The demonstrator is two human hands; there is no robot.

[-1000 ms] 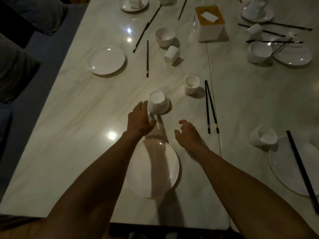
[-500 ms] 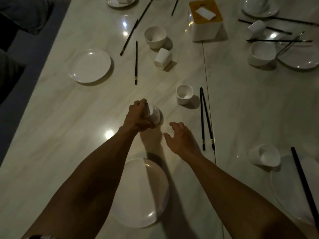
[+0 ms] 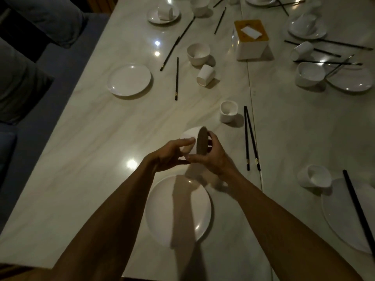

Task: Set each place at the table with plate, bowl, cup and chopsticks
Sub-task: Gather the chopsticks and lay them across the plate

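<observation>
A white bowl (image 3: 191,136) is held above the table, tipped on its side with its mouth facing right. My left hand (image 3: 172,153) grips its base and my right hand (image 3: 213,155) holds its rim. Below them lies a white plate (image 3: 194,211) at the near place. A small white cup (image 3: 228,111) stands upright beyond the hands, and a pair of black chopsticks (image 3: 251,138) lies to the right of it.
Another plate (image 3: 129,80), a bowl (image 3: 198,53), a tipped cup (image 3: 205,75) and loose chopsticks (image 3: 177,78) lie further back. A tissue box (image 3: 251,40) sits mid-table. At right are a tipped cup (image 3: 314,176), a plate (image 3: 343,216) with a chopstick and more dishes.
My left hand lifted the bowl off the table and turned it on its side. My right hand came in and took hold of its rim.
</observation>
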